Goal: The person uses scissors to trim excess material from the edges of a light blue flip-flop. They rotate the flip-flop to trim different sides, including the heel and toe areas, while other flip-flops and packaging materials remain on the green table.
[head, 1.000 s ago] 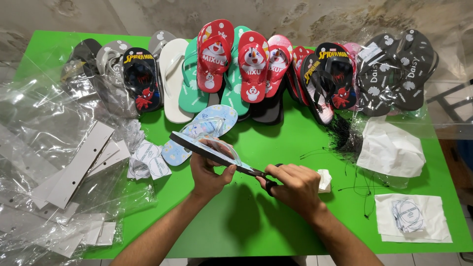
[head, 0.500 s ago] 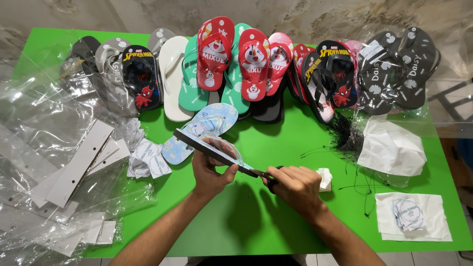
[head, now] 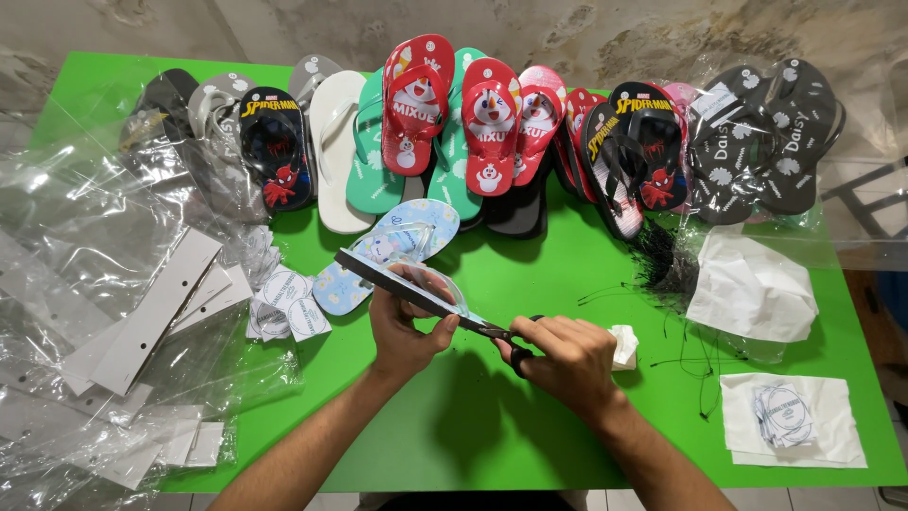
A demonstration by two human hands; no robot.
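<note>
Left of the scissors (head: 506, 338), the left hand (head: 405, 331) is clamped on a light blue sandal (head: 402, 281), likely light and bendy, best held mid-sole above the green desk (head: 530, 416). The right hand (head: 566, 364) is closed in the scissors' handles.

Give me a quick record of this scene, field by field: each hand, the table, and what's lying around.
left hand: holds a light blue flip-flop edge-on
right hand: grips scissors, blades at the flip-flop's heel end
table: bright green
back row: flip-flops in red, green, white, black
left side: clear plastic bags and white card strips
right side: black threads, white paper
</note>
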